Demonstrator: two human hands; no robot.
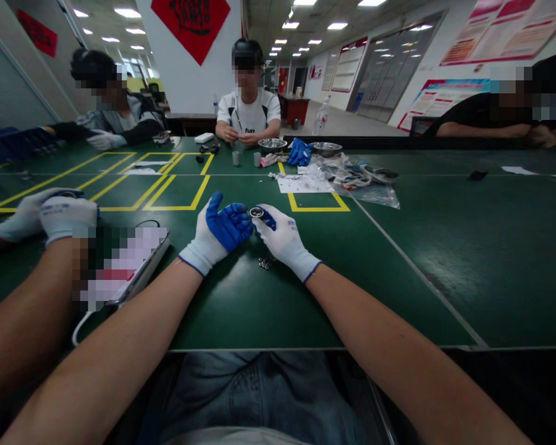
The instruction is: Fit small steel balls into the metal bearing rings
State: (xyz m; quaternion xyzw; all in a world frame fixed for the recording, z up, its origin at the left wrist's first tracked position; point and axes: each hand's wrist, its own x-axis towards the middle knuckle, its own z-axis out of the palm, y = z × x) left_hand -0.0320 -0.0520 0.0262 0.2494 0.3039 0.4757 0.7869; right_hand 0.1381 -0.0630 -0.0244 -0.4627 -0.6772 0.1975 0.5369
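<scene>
In white gloves with blue palms, both my hands are held just above the green table. My left hand (225, 228) is turned palm up, its fingers loosely bent and apart; no object shows on its palm. Beside its fingertips, my right hand (278, 232) is closed around a small round metal-rimmed cup (256, 212). The rim faces me, and something dark with bright spots shows inside; its details are too small to tell. Below my hands lies a little heap of small metal rings, perhaps nuts (265, 264), on the table (241, 309).
Left of my arm lies a phone-like slab (134, 266) with a white cable; a co-worker's gloved hands (67, 216) are beyond it. Ahead are small grey cups (236, 159), metal bowls (272, 144), blue gloves (300, 152), plastic bags (366, 176) and a bottle (322, 116). Other people sit around.
</scene>
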